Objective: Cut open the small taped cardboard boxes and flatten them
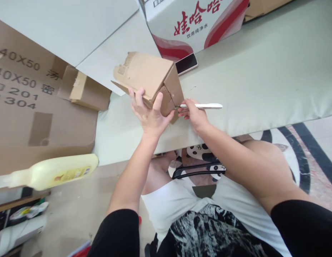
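Observation:
A small brown cardboard box (148,73) rests tilted on the pale covered surface, one flap sticking out at its left. My left hand (149,114) grips its near edge, fingers spread over the side and thumb against the end face. In my right hand (194,114) is a slim white pen-shaped tool (212,106), pinched between thumb and fingers. Its tip meets the seam on the box's end, close to my left thumb. Whether that tip is a blade is too small to tell.
Behind the box lies a phone (186,64) against a white-and-red water carton (194,32). Large cardboard (18,117) and a smaller brown box (93,92) stand at the left. A pale yellow bottle (64,171) is nearer, at lower left. The covered surface (275,71) extends right.

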The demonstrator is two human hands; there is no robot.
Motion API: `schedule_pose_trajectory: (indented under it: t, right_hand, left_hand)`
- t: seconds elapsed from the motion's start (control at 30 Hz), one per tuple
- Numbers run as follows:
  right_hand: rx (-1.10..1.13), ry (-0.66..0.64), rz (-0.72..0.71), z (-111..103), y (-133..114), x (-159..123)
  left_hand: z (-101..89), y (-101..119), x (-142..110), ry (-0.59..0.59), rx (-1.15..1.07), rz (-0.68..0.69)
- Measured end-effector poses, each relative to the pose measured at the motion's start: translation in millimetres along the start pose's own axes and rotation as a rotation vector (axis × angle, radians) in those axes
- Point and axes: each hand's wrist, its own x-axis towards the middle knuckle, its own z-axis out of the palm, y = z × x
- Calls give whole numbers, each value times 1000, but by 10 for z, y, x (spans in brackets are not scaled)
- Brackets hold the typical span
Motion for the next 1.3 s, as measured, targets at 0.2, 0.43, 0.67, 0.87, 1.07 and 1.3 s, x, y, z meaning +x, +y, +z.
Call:
schedule_pose_trajectory:
  t: [0.2,0.43,0.67,0.87,1.07,1.3]
  right_hand:
    - [-29,23,-42,-33,86,80]
    - [-34,-14,-66,-37,214,100]
    - [-53,-4,-97,-18,226,44]
    - [-61,6,-111,42,281,28]
    - [-97,88,-147,-22,276,-46]
    - [-80,101,-124,44,292,-18]
  left_hand:
    - [-42,121,-17,-4,19,-48]
    - [-97,213,-7,-45,17,-101]
    - [-84,276,29,-51,12,-116]
    - [-76,278,-13,-38,20,-133]
    - [-86,289,13,-60,-19,-149]
    - [-79,295,8,-51,-10,-129]
